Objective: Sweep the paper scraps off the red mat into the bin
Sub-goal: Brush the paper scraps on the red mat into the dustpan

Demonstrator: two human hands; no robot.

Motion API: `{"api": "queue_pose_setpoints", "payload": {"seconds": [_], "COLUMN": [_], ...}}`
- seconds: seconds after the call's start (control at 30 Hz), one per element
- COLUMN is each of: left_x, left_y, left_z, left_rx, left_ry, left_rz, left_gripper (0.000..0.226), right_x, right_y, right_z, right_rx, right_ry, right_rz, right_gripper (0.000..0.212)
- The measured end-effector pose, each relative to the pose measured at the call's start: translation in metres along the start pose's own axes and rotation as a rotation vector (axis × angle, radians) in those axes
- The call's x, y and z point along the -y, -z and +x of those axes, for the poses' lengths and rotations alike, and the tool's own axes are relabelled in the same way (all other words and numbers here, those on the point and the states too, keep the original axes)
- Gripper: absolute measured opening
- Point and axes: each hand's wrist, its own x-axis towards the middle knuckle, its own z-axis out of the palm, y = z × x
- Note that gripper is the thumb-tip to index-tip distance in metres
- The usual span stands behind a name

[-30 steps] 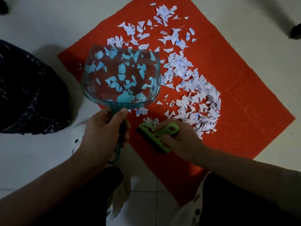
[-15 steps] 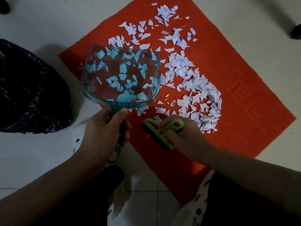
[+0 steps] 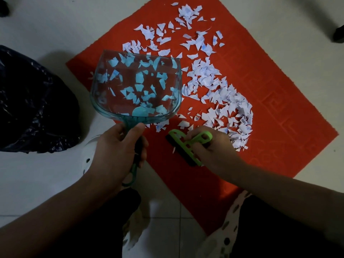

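Note:
A red mat (image 3: 270, 101) lies cornerwise on the pale floor. Several white paper scraps (image 3: 219, 94) are strewn over its middle and far part. My left hand (image 3: 119, 146) grips the handle of a clear teal dustpan (image 3: 135, 84), held over the mat's left corner with scraps showing in or through it. My right hand (image 3: 210, 148) holds a small green brush (image 3: 186, 144), its dark bristles on the mat just below the scraps. A black bin bag (image 3: 35, 103) sits on the floor at the left.
The pale tiled floor (image 3: 46, 28) surrounds the mat. A white perforated object (image 3: 87, 157) lies under my left hand, and another white perforated piece (image 3: 229, 228) lies by my legs at the bottom. Dark objects sit at the top corners.
My right hand and the green brush have shifted slightly right and up along the mat's lower scraps. The dustpan has stayed almost still.

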Motion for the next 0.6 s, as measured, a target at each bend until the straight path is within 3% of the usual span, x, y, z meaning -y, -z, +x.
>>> {"api": "queue_pose_setpoints", "payload": {"seconds": [0.23,0.43,0.6], "left_x": [0.002,0.002,0.001], "left_y": [0.003,0.003,0.006], "left_z": [0.002,0.001,0.001], "left_rx": [-0.007,0.006,0.003], "left_ry": [-0.014,-0.016,-0.004], "left_rz": [-0.011,-0.013,-0.051], "left_gripper": [0.026,0.028,0.024], "right_x": [0.000,0.004,0.001], "right_y": [0.022,0.003,0.018], "right_z": [0.016,0.005,0.020], "right_rx": [-0.200,-0.005,-0.151], "right_ry": [-0.017,0.005,-0.007], "right_rz": [-0.006,0.014,-0.033], "right_gripper": [0.019,0.018,0.018]}}
